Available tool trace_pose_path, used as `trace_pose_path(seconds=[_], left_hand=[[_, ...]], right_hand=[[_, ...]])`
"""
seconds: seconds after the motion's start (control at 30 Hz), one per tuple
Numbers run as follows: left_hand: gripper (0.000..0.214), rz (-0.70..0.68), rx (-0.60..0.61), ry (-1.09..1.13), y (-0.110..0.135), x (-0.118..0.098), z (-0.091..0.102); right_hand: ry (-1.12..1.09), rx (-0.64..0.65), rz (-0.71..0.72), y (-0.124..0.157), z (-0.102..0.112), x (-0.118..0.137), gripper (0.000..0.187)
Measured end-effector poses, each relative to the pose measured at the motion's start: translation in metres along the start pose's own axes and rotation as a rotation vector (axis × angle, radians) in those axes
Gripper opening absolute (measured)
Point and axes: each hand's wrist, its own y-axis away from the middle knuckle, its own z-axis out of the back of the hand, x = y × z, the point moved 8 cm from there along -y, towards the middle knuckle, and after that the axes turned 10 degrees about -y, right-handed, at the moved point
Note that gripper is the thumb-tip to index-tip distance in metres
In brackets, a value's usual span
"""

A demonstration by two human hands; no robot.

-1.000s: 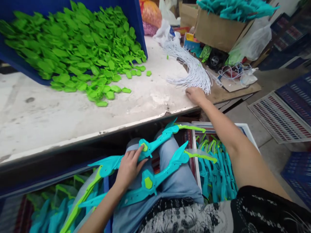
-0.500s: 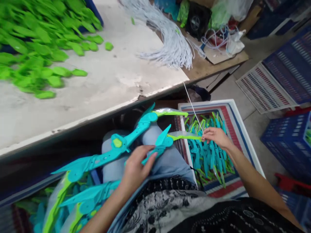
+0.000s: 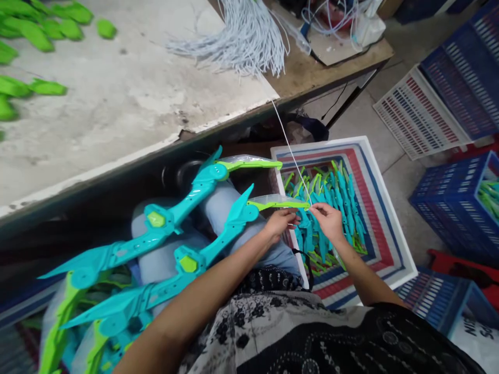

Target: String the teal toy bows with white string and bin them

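Cord (image 3: pixel 290 150), single and white, is stretched almost straight from the front edge of the tabletop (image 3: pixel 136 104) to the tip of a green limb (image 3: pixel 278 203) on the nearer bow-shaped assembly (image 3: pixel 226 234). At that tip the cord is pinched between the thumb and fingertips of the right hand (image 3: pixel 327 223), with the fingers closed together; whether the cord is seated in the limb cannot be told. The left hand (image 3: pixel 283 223) is placed just below the same limb, with its fingers partly bent; whether anything is gripped by it cannot be told. The nearer assembly, teal in its main body, is laid aslant across the lap, and a green hexagonal plate (image 3: pixel 189 264) is fitted near its middle. Beyond it, a farther assembly (image 3: pixel 193 200) is laid roughly parallel, with a similar plate and a green limb at each end. To the right of the lap, a white crate (image 3: pixel 388 208) with striped lining is partly filled with teal and green assemblies (image 3: pixel 343 192). On the tabletop, a bundle of white cords (image 3: pixel 249 41) is spread near the corner, and loose green pieces (image 3: pixel 33 36) are scattered at the far left
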Motion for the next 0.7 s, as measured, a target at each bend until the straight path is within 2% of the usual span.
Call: trace_pose_path(seconds=[0.3,0.47,0.63,0.7], left_hand=[[0.006,-0.026,0.129,0.084,-0.017,0.002,-0.019],[0.015,-0.049,0.175,0.09,-0.024,0.002,-0.024],[0.022,-0.08,0.081,-0.062,-0.027,-0.007,-0.025],[0.025,-0.086,0.027,-0.129,-0.015,-0.01,-0.014]], right_hand=[[0.221,0.032,0.499,0.013,-0.011,0.017,0.018],[0.268,-0.001,0.583,0.012,-0.012,0.011,0.015],[0.246,0.127,0.631,0.008,-0.023,0.009,0.011],[0.269,0.127,0.632,0.006,-0.023,0.006,0.023]])
